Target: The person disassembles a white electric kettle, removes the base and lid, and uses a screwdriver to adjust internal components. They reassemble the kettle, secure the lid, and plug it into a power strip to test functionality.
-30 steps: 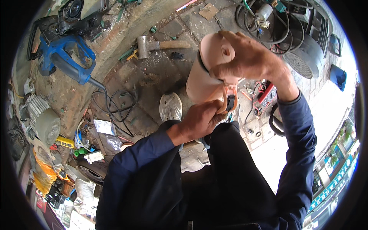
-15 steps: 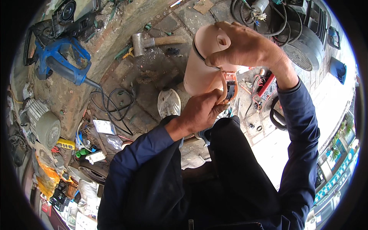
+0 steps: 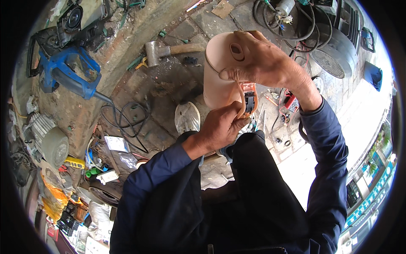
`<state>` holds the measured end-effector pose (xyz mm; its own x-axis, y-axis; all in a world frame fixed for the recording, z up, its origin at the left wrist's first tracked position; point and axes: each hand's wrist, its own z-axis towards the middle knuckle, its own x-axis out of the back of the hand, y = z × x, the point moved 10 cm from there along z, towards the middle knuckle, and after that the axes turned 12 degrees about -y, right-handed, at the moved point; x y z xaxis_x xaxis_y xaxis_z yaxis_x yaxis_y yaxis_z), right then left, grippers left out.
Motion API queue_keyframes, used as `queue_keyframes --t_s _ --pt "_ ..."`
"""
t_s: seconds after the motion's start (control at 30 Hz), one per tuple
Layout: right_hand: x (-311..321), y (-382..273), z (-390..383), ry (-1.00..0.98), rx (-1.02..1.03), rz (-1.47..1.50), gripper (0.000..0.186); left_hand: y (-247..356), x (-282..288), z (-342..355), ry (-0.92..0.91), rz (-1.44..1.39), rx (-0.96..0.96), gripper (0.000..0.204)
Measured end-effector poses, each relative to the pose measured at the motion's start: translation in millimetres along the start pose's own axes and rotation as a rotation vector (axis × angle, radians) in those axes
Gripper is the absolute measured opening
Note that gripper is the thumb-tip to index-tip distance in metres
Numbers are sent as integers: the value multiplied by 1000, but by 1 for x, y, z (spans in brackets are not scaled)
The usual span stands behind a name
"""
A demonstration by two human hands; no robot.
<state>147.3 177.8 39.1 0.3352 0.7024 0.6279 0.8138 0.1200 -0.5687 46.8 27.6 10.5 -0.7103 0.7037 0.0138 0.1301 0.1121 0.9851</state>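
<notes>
A pale pink electric kettle (image 3: 216,89) is held tilted above my knees. My left hand (image 3: 220,128) is closed round its handle (image 3: 242,111). The handle's outer side is uncovered, and a black part (image 3: 250,101) shows inside. Across the kettle's upper end lies my right hand (image 3: 266,61), gripping the pink top piece (image 3: 216,47), with the thumb near the seam. An oval opening (image 3: 237,51) in that piece shows beside the fingers. My right fingertips are partly hidden behind the top.
A hammer (image 3: 153,54) lies on the paving beyond the kettle. To the left are a blue power tool (image 3: 72,72) with its cord and a grey motor (image 3: 55,146). On the right stand a larger motor (image 3: 334,53), coiled cables and a red meter (image 3: 290,101) with leads.
The dark gap between the top piece and the kettle body has narrowed to a thin seam. My right hand has moved slightly down and left, and the oval opening has shifted left.
</notes>
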Motion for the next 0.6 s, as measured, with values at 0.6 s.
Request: queue_keyframes --t_s 0.6 --pt "-7 5 13 -39 37 195 102 3 14 9 -54 -202 174 40"
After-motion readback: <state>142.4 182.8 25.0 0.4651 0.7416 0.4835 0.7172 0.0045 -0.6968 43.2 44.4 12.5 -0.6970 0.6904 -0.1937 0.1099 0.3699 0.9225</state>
